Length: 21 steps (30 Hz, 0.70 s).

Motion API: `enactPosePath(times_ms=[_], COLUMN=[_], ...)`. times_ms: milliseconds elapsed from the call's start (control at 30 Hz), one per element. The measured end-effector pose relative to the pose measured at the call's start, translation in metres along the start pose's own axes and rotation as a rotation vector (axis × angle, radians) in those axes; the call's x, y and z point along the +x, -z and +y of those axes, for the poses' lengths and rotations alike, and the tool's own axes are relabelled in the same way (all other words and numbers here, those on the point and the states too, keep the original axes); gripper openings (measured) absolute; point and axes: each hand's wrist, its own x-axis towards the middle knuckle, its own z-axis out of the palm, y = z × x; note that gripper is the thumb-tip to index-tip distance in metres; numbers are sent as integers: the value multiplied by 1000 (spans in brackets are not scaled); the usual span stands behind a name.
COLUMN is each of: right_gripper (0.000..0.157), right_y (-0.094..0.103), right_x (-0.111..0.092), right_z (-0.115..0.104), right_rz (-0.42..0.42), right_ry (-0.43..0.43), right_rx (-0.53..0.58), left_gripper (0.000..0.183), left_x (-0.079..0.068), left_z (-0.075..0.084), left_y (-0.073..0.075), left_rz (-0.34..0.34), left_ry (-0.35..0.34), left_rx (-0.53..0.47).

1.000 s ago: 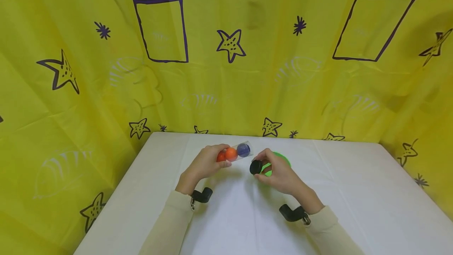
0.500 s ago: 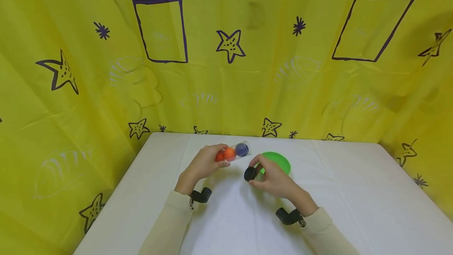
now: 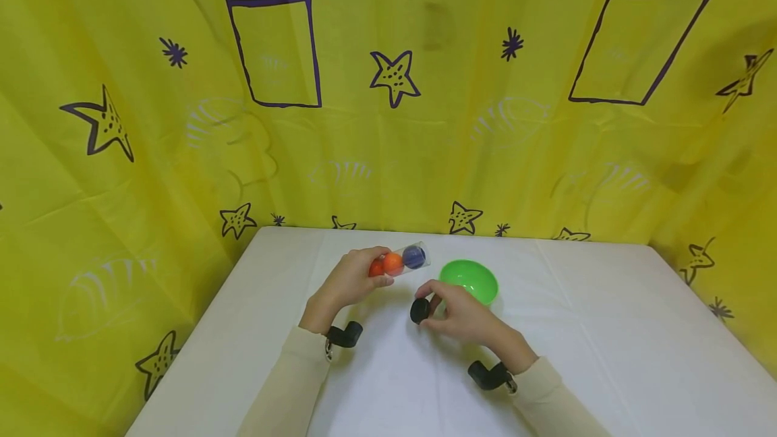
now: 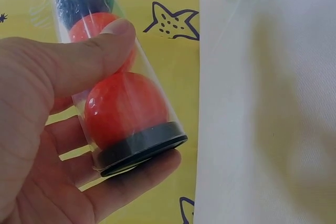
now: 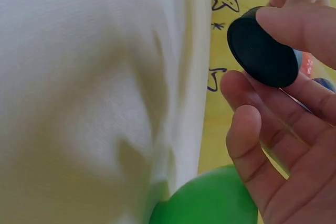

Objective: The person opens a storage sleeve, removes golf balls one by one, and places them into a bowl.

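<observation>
Clear plastic tube [image 4: 140,69] in the left hand [image 3: 349,280], black cap [image 5: 262,48] in the right hand [image 3: 466,315].
The left grip is curled round the tube, held tilted over the white surface [image 3: 388,383], with a red ball [image 4: 126,108], an orange ball [image 3: 393,263] and a dark blue ball [image 3: 414,257] in a row inside and a black base [image 4: 142,148] beside the red one. The right grip pinches the cap, near the tube and the green bowl [image 3: 475,276] on the surface.
</observation>
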Motion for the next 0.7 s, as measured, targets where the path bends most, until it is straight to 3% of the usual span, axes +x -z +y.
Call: enactPosePath(times_ms=[700], right_gripper=[42], right_y=[-16], right_x=[0], right_z=[7], right_rz=[-130], right_ry=[-30], right_rx=[-86], left_gripper=[56], left_x=[1], left_z=[-1], left_y=[-2], left_rz=[2], left_ry=[9], left_rx=[7])
